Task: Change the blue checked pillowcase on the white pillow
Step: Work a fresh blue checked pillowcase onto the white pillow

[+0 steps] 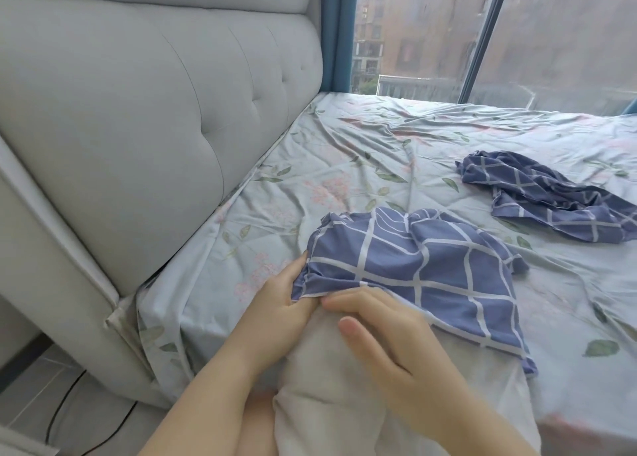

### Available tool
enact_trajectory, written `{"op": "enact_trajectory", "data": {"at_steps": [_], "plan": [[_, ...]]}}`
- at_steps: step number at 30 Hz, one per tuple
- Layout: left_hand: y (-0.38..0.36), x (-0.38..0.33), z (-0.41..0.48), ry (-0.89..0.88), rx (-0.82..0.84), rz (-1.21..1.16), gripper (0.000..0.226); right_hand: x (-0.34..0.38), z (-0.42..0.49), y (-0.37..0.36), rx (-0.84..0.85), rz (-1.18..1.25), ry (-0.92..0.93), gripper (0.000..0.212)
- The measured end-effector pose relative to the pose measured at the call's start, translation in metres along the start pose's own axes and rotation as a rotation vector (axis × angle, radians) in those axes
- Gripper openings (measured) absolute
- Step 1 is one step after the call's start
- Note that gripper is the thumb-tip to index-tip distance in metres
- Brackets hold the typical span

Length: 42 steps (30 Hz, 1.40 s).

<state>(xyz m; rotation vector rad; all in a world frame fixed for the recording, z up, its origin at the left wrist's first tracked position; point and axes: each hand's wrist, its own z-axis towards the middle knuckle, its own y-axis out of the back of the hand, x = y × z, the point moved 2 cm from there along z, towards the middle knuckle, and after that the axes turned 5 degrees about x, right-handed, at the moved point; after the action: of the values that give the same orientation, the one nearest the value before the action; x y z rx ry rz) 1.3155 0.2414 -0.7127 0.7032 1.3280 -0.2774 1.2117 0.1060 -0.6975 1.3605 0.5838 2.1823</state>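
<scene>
Fingers of left hand [282,304] clamped on hem of blue checked pillowcase [413,273]; right hand [382,338] fingers loosely together, flat on white pillow [331,386], w/ fingertips at same hem. No readable text. Pillow's long axis runs from cam toward the bed's far side, far end inside case. Second checked pillowcase [551,197] crumpled well apart on floral sheet [344,166], headboard [138,128] at left.

Matt cloth pillowcase [413,266]; soft white fabric pillow [331,386].
</scene>
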Motion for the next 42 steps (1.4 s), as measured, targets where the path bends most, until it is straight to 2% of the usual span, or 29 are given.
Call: {"op": "enact_trajectory", "data": {"at_steps": [2, 5, 8, 11, 14, 16, 24, 29, 33, 36, 39, 42], "plan": [[0.001, 0.001, -0.004, -0.001, 0.045, -0.118, 0.043, -0.002, 0.000, 0.004, 0.009, 0.008, -0.031, 0.050], [0.004, 0.010, -0.008, 0.031, 0.123, -0.376, 0.068, -0.006, -0.002, 0.002, 0.064, -0.080, -0.039, 0.053], [0.002, 0.010, -0.008, 0.061, 0.196, -0.565, 0.062, -0.007, 0.000, -0.004, 0.102, -0.268, -0.020, 0.058], [-0.001, 0.010, -0.006, 0.070, 0.182, -0.659, 0.052, -0.010, 0.004, -0.010, 0.111, -0.372, -0.051, 0.063], [-0.003, 0.009, -0.008, 0.040, 0.147, -0.624, 0.046, -0.015, 0.007, -0.007, 0.070, -0.305, -0.119, 0.067], [-0.006, 0.007, -0.010, 0.025, 0.150, -0.593, 0.044, -0.018, 0.009, -0.002, 0.044, -0.244, -0.089, 0.066], [-0.013, -0.003, -0.014, -0.004, 0.165, -0.563, 0.043, -0.020, 0.016, -0.001, 0.013, -0.267, 0.002, 0.060], [-0.018, -0.008, -0.017, -0.006, 0.168, -0.468, 0.046, -0.018, 0.022, 0.002, -0.124, -0.304, 0.069, 0.066], [-0.020, -0.014, -0.019, -0.013, 0.153, -0.486, 0.044, -0.018, 0.022, 0.005, -0.239, -0.316, 0.074, 0.055], [-0.018, -0.015, -0.020, 0.028, 0.091, -0.596, 0.039, -0.024, 0.022, 0.009, -0.189, -0.280, 0.032, 0.065], [-0.014, -0.011, -0.020, 0.030, 0.031, -0.561, 0.038, -0.026, 0.017, 0.008, -0.069, -0.296, -0.021, 0.065], [-0.014, -0.011, -0.020, 0.022, 0.006, -0.534, 0.042, -0.021, 0.014, 0.009, 0.068, -0.195, -0.211, 0.055]]}}
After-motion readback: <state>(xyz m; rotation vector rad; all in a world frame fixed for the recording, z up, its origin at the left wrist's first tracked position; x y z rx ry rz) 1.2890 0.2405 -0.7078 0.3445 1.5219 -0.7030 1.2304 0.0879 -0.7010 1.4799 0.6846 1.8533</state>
